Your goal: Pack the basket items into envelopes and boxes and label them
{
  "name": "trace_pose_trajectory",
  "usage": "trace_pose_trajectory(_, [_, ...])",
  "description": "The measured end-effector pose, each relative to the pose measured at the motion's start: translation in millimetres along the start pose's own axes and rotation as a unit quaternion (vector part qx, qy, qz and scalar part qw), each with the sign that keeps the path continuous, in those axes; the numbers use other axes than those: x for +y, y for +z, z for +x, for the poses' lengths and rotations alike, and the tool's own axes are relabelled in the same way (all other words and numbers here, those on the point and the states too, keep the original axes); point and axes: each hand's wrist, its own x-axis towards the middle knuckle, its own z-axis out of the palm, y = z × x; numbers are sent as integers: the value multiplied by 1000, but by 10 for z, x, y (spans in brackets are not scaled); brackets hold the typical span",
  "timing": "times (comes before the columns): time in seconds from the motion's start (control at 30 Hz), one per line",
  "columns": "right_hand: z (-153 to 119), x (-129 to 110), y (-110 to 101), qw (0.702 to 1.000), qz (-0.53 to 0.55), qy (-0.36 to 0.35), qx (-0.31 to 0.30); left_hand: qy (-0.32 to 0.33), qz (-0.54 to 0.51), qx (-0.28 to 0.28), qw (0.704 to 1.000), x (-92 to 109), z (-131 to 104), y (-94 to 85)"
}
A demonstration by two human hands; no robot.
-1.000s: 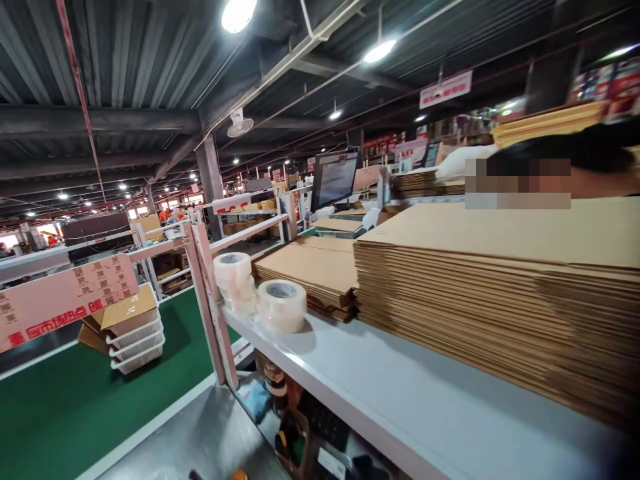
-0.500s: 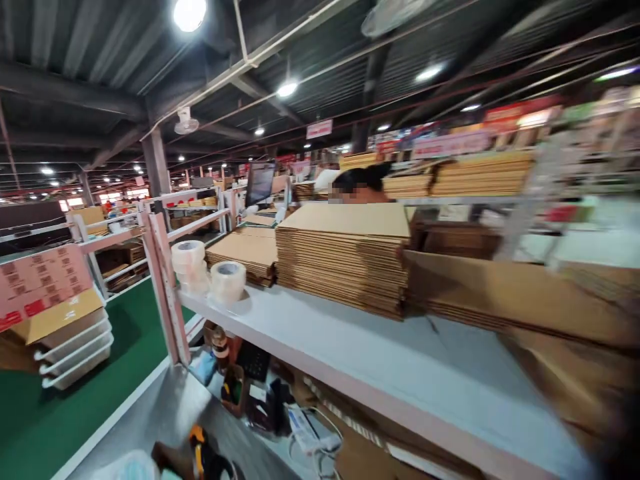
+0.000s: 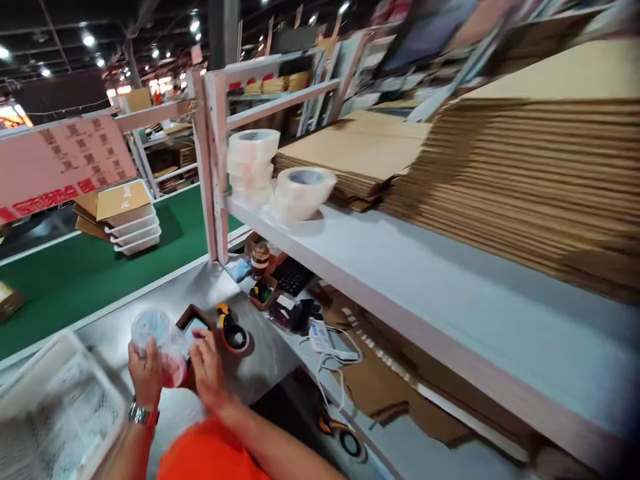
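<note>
Motion blur smears the clear plastic tub (image 3: 159, 343) held low over the tabletop (image 3: 260, 363); its contents are unreadable. Left hand (image 3: 145, 373) wraps it in a closed grip; right hand (image 3: 207, 370) touches its side, fingers loosely curled.

**Your hands, low and close together**

Your left hand (image 3: 145, 370) sits low in view, fingers curled in a closed grip, a watch on its wrist. Your right hand (image 3: 206, 370) is just beside it, fingers bent and pointing forward (whether they grip anything is unclear). Both forearms angle inward from the bottom edge.
</note>
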Motion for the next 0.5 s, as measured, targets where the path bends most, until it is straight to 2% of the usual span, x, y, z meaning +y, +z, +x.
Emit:
trace_pose_trajectory(0.13, [269,110,-297,995,-49,-62,-67,8,42,98,994,-73,297,-325])
trace_pose_trajectory(0.2, [447,205,-409,983,-94,-85,-135,23,75,112,991,-76,382,-444])
trace_pose_trajectory(0.23, [542,249,-440,970,-118,-102,-188,35,95,106,989,-71,402,-470])
trace_pose_trajectory(0.3, [736,316,-444,923,-162,-143,-319,66,129,63,987,-54,409,-440])
trace_pose_trajectory(0.37, [908,353,-376,861,-209,-178,-428,102,150,-4,983,-40,397,-319])
trace_pose_trajectory(0.43, [1041,378,-259,813,-253,-197,-486,140,155,-72,975,-46,390,-157])
trace_pose_trajectory(0.5, [1139,412,-121,790,-287,-200,-504,167,153,-113,967,-90,394,1])
